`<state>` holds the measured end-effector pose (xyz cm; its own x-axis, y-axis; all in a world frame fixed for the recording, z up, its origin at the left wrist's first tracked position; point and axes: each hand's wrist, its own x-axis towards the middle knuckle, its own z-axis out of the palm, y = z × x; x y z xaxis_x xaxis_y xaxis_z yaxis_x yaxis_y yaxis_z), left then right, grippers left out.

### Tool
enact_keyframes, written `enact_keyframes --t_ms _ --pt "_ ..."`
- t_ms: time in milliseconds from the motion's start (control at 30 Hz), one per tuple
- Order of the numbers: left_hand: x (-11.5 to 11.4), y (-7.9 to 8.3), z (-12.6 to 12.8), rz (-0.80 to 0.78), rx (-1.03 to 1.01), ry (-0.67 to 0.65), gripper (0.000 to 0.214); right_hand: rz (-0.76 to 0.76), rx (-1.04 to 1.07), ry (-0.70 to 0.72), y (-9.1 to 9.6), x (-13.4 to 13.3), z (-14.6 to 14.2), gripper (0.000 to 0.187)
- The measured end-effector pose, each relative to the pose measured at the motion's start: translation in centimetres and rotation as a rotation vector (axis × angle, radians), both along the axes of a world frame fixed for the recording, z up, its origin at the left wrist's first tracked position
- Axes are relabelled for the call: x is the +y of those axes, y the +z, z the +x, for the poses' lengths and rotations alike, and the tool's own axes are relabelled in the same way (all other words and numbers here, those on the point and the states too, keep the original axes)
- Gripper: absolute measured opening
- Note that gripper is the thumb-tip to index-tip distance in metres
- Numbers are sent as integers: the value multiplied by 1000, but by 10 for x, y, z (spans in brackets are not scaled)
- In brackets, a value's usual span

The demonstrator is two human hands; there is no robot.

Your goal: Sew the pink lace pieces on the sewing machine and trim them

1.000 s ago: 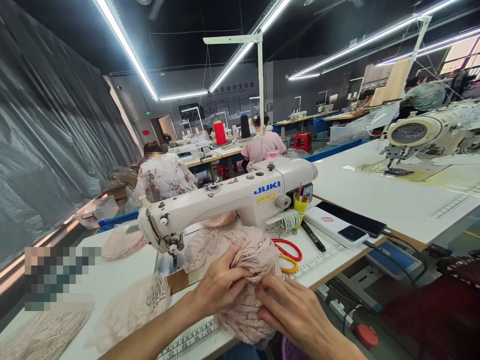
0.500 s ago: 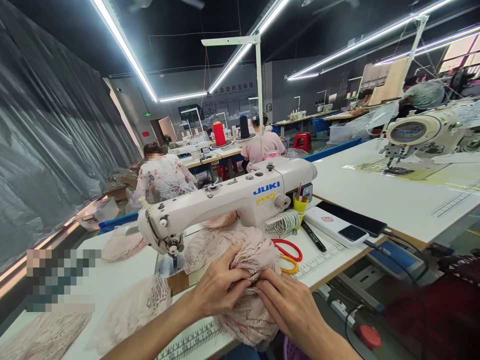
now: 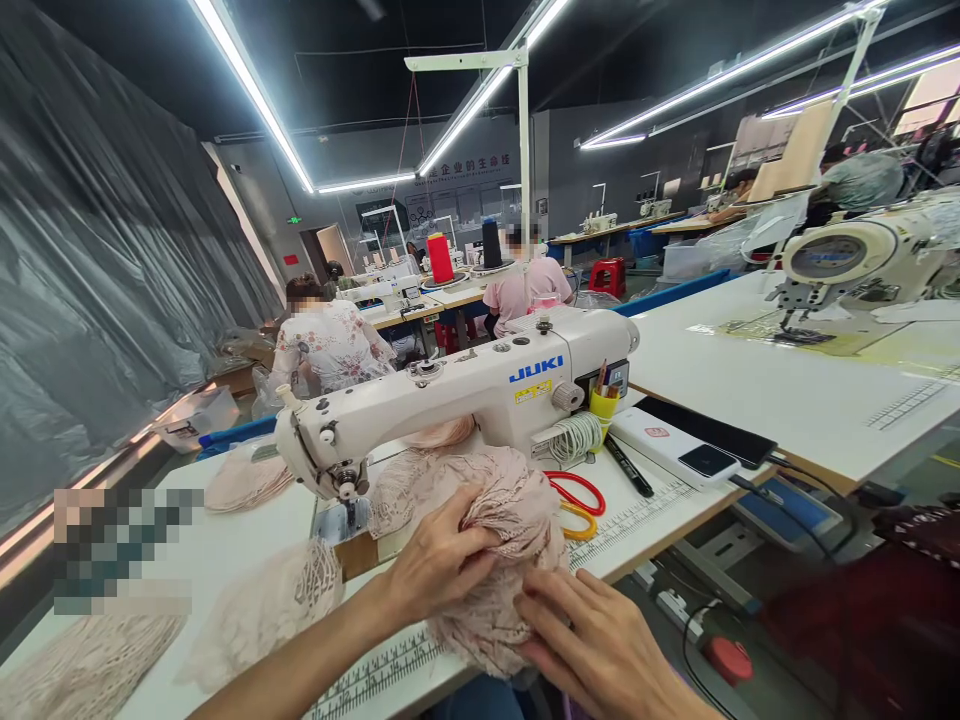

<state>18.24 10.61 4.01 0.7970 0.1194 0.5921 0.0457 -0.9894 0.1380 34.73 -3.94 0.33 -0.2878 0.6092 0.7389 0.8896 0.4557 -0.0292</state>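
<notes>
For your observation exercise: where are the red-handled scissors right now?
In the head view, the red-handled scissors lie on the white table, right of the pink lace bundle, below the sewing machine and its coil of cord.

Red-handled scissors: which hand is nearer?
Right. The right hand lies just below the red-handled scissors, on the pink lace bundle; the left hand grips the bundle further left.

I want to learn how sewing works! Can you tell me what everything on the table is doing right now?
Left hand: gripping the bunched pink lace fabric.
Right hand: pressed against the lace's lower side.
White Juki sewing machine: nothing under its needle.
Red-handled scissors: lying flat, untouched.
Yellow pen cup: upright, holding pens.
White power bank: flat, cable plugged in.
</notes>
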Motion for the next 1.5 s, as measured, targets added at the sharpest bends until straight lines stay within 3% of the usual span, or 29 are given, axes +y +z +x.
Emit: enact_keyframes --t_ms 367,600,700,767,833,933,1133,1333,1500 --pt "0 2 -1 -38 29 -7 17 -110 146 -6 -4 9 -3 23" --pt "-3 7 -3 -9 61 -26 19 -86 204 -45 -1 14 -4 22" --pt "-3 5 -3 51 68 -40 30 -53 232 -60 2 17 -7 21" --pt "-3 1 -2 57 51 -16 22 -25 249 -69 3 18 -8 19" --pt "-1 -2 -1 32 27 19 9 30 255 -88 4 16 -6 17" --pt "2 -1 1 -72 -1 37 15 76 202 -78 3 10 0 18" --pt "6 2 3 -220 -1 46 19 23 -3 -33 -5 12 7 22" --pt "9 1 2 -169 18 9 25 -9 -18 -78 -10 23 -3 26" --pt "17 9 1 -28 56 -47 24 -102 78 -171 -4 27 -6 27"
